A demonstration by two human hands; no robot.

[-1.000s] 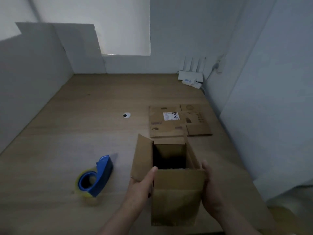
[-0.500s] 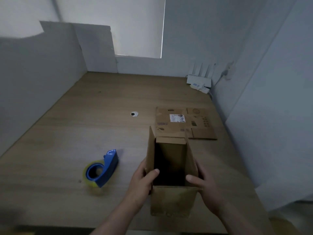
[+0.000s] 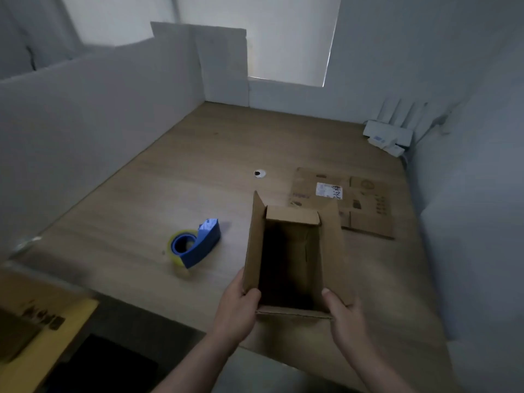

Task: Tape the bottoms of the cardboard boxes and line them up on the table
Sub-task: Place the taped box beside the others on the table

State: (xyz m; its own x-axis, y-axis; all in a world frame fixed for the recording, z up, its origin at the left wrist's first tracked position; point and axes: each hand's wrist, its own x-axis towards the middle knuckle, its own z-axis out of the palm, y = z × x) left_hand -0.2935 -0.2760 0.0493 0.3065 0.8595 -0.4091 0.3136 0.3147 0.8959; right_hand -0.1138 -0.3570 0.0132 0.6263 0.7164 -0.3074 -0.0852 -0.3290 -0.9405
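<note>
Cardboard box (image 3: 286,251) has swung mouth-up; left hand (image 3: 238,304) and right hand (image 3: 344,316) grip its near corners, so taping likely comes next, tape dispenser (image 3: 195,245) beyond the left.

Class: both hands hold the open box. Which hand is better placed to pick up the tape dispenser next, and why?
Probably the left hand: the tape dispenser lies on the table left of the box, on that hand's side. The right hand would cross the box.

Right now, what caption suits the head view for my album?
Left hand and right hand grip an open cardboard box at the wooden table; blue tape dispenser beside it, flattened box beyond.
</note>
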